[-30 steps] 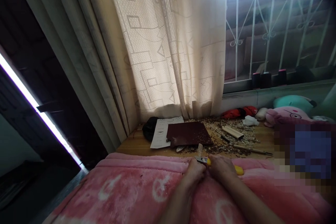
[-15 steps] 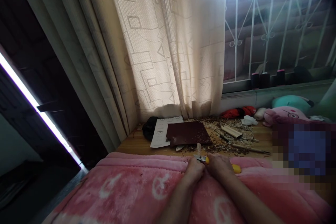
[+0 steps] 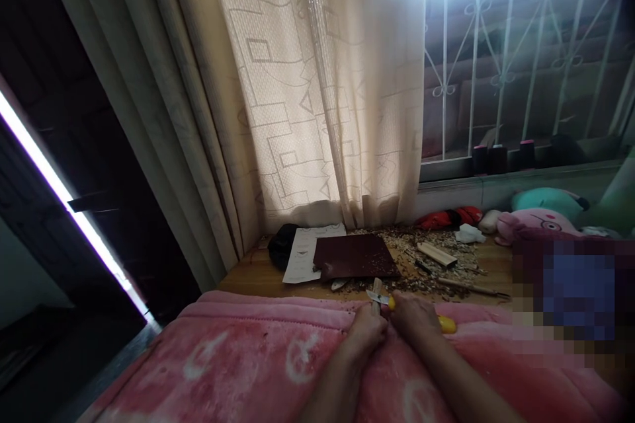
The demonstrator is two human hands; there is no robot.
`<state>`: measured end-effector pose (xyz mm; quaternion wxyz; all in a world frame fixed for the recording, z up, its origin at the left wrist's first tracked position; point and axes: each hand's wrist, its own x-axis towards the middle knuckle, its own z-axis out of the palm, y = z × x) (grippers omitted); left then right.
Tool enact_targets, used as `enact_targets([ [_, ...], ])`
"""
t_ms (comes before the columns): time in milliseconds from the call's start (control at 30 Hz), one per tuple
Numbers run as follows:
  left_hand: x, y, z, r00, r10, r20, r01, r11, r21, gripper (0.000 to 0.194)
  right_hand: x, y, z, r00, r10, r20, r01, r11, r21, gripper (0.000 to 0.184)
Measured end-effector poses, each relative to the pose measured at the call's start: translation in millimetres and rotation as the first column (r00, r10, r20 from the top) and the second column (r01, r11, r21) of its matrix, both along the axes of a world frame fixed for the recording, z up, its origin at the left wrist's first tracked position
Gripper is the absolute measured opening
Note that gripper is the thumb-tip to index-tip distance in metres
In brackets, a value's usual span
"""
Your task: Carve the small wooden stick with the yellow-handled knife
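My left hand (image 3: 368, 327) is closed around a small piece of wood (image 3: 378, 288), whose upper end sticks up past the fingers. My right hand (image 3: 415, 314) grips a utility knife (image 3: 447, 324) by its yellow handle, the back end showing behind the palm. The knife's metal blade points left and lies against the wood just above my left fingers. Both hands are over a pink blanket (image 3: 238, 344), close to its far edge. The lower part of the wood is hidden in my left fist.
On the wooden table (image 3: 243, 275) lie a dark red board (image 3: 352, 256), white printed paper (image 3: 296, 258), scattered shavings, a pale wood block (image 3: 436, 254), a thin carving tool (image 3: 473, 287) and crumpled tissue (image 3: 469, 233). A pink plush toy (image 3: 538, 225) sits right; curtains hang behind.
The blade has shifted slightly on the wood, and more of the wood now shows above my left fist. The whole view has moved slightly. Both hands keep their grips.
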<state>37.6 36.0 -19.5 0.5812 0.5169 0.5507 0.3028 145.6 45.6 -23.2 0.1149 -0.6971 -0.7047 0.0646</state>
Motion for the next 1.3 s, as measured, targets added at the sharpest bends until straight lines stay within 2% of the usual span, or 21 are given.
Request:
enact_targets([
  [100,0,-4,5.4,1.000,-0.001,0.032,0.002,1.000,-0.013,0.022,1,3,2.5,0.999,-0.036,-0.002,0.036,0.999,-0.016,0.024],
  [267,-6,-6,12.5,0.999,-0.050,0.014,0.051,0.998,-0.049,0.022,3,4,1.4,0.998,-0.067,-0.001,0.067,0.996,0.052,0.019],
  [367,-12,-4,11.4,0.993,-0.110,0.036,0.112,0.990,-0.082,0.025,5,1,0.2,0.999,-0.047,-0.004,0.047,0.996,0.072,0.018],
  [500,-20,2,4.1,0.981,-0.130,0.146,0.145,0.985,-0.097,0.031,6,0,-0.8,0.999,-0.039,0.015,0.038,0.998,0.057,0.020],
  [633,-25,5,-0.2,0.964,-0.154,0.219,0.174,0.982,-0.077,0.036,8,1,-1.4,0.999,-0.041,0.016,0.041,0.998,0.051,0.020],
  [833,-24,2,6.5,0.960,-0.220,0.173,0.225,0.974,-0.010,0.041,10,0,-1.1,1.000,-0.022,0.011,0.021,0.997,0.074,0.021],
  [967,-23,1,6.3,0.961,-0.210,0.181,0.209,0.978,0.026,0.039,9,-2,-1.5,0.997,0.042,0.063,-0.044,0.998,0.045,0.015],
  [1100,-24,2,5.4,0.952,-0.196,0.234,0.205,0.979,-0.011,0.038,8,-6,-0.5,0.993,0.090,0.081,-0.091,0.996,0.011,0.018],
  [1300,-23,-2,15.0,0.950,-0.159,0.268,0.162,0.987,0.011,0.042,8,-8,-0.3,0.990,0.117,0.074,-0.119,0.993,0.024,0.017],
])
